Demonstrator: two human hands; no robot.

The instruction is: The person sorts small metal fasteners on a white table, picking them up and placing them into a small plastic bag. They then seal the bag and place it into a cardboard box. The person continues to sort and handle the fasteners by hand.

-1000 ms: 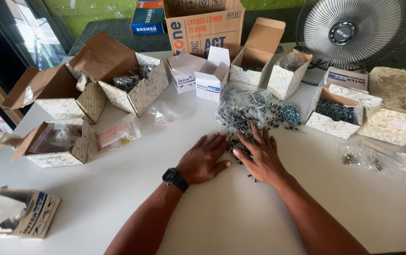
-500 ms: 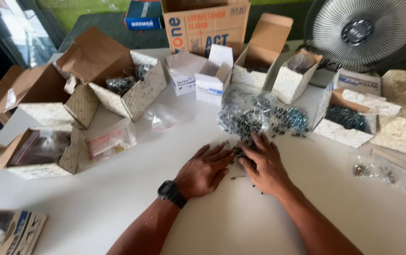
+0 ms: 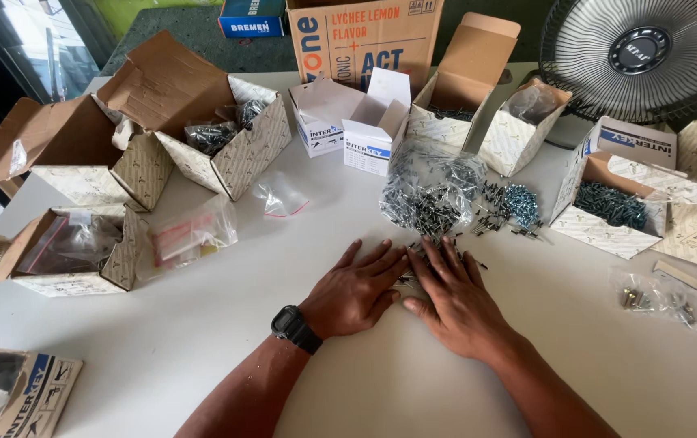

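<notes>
My left hand (image 3: 355, 290), with a black watch on its wrist, lies flat on the white table (image 3: 202, 341), fingers spread. My right hand (image 3: 456, 300) lies flat beside it, almost touching. Both cover small dark screws (image 3: 408, 280) that show between them. Just beyond the fingertips is a clear plastic bag of dark screws (image 3: 430, 191), with loose screws (image 3: 511, 209) spilled to its right.
Open cardboard boxes ring the table: patterned ones at left (image 3: 219, 138), (image 3: 73, 251), small white ones (image 3: 369, 134) at the back, one with screws (image 3: 608, 203) at right. A fan (image 3: 649, 53) stands at back right. Small plastic bags (image 3: 279, 195), (image 3: 665, 304) lie about.
Both hands have slid toward me over the screws and now lie flatter and closer together. The camera view shifted slightly.
</notes>
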